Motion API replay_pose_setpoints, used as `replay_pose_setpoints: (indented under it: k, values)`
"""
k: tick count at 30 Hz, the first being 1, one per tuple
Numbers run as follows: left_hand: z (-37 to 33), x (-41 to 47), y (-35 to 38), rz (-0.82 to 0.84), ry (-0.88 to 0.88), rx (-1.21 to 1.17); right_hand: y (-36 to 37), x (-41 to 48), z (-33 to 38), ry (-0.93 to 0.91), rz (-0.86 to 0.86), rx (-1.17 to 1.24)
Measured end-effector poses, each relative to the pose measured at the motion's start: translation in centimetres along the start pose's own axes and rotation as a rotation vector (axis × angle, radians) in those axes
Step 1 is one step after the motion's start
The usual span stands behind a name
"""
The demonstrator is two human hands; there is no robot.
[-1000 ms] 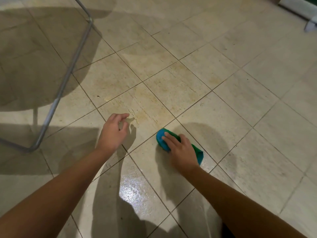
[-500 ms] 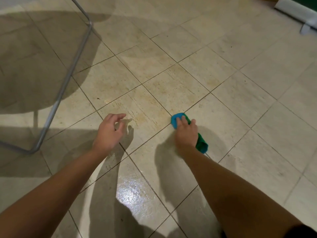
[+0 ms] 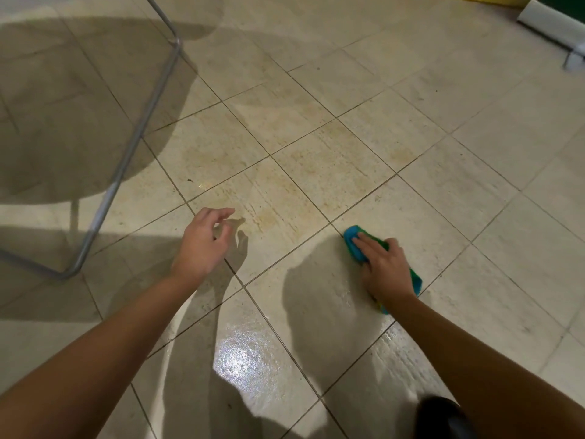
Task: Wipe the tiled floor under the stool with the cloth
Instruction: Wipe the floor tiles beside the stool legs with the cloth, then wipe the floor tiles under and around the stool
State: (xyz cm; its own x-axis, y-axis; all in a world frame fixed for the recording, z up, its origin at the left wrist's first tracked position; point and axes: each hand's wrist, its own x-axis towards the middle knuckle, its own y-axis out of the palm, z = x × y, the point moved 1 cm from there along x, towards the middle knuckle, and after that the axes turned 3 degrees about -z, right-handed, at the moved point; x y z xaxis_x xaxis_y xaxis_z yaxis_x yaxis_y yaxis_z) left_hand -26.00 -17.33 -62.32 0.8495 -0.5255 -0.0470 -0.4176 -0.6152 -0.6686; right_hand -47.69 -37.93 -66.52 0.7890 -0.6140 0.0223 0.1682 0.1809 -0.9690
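Note:
My right hand [image 3: 384, 269] presses a folded blue and green cloth [image 3: 354, 240] flat on the beige tiled floor [image 3: 332, 160]; the cloth shows ahead of my fingers and behind my wrist. My left hand [image 3: 202, 242] hovers just over the floor to the left with its fingers loosely spread and nothing in it. The stool's grey metal tube frame [image 3: 126, 160] stands at the left, its bent foot resting on the tiles. A yellowish stained patch [image 3: 272, 213] lies between my hands, just ahead.
A wet, shiny patch [image 3: 240, 353] reflects light on the tile near me. At the top right stands a white object [image 3: 554, 20] against a dark green surface. A dark rounded thing [image 3: 443, 416] shows at the bottom edge.
My right hand has drawn the cloth back toward me and to the right after pushing it forward. My left hand has stayed nearly in place, its fingers a little more spread.

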Motion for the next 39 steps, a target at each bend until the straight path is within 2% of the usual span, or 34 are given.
replay_pose_setpoints:
  k: [2,4,5,7,11,14,16,18,21,23,27,30,33,36,39]
  values:
    - [0.4,0.0,-0.5,-0.008,-0.002,0.02,-0.2,1.7,-0.3,0.213,-0.03,-0.022]
    - [0.7,-0.1,-0.8,-0.017,-0.01,0.028,0.2,3.4,0.9,0.424,0.017,-0.107]
    - [0.8,-0.1,-0.8,-0.021,-0.016,0.026,0.3,4.0,1.9,0.47,0.052,-0.156]
    - [0.8,0.0,-0.7,-0.026,-0.027,0.027,0.9,4.7,4.4,0.412,0.092,-0.228]
    - [0.7,0.1,-0.1,-0.02,-0.024,0.027,1.6,3.9,8.5,0.065,0.116,-0.194]
    - [0.5,0.3,0.4,-0.03,-0.035,0.008,1.7,2.1,8.1,-0.12,0.197,-0.149]
    - [0.0,0.4,0.7,-0.043,-0.042,0.0,1.3,1.2,6.7,-0.165,0.249,-0.104]
    - [-0.8,0.5,0.7,-0.062,-0.051,-0.032,0.7,0.8,5.2,-0.155,0.281,-0.053]
    - [-2.0,0.8,0.4,-0.094,-0.053,-0.079,0.0,1.2,4.4,-0.11,0.231,-0.041]
    - [-2.7,1.1,0.0,-0.101,-0.05,-0.094,-0.4,1.7,4.7,0.0,0.189,-0.002]
    - [-3.9,0.9,-1.3,-0.124,-0.06,-0.143,-1.3,2.4,5.9,0.327,0.102,0.274]
    - [-4.8,0.4,-2.2,-0.116,-0.049,-0.136,-1.2,2.8,7.2,0.393,0.124,0.315]
    - [-6.1,0.2,-3.7,-0.104,-0.026,-0.136,-1.8,3.5,8.5,0.464,0.312,0.335]
    - [-7.5,0.1,-5.2,-0.1,0.009,-0.129,-3.4,4.2,9.1,0.374,0.555,0.174]
    - [-8.8,0.0,-6.2,-0.08,0.05,-0.12,-6.0,4.8,9.5,0.311,0.675,0.097]
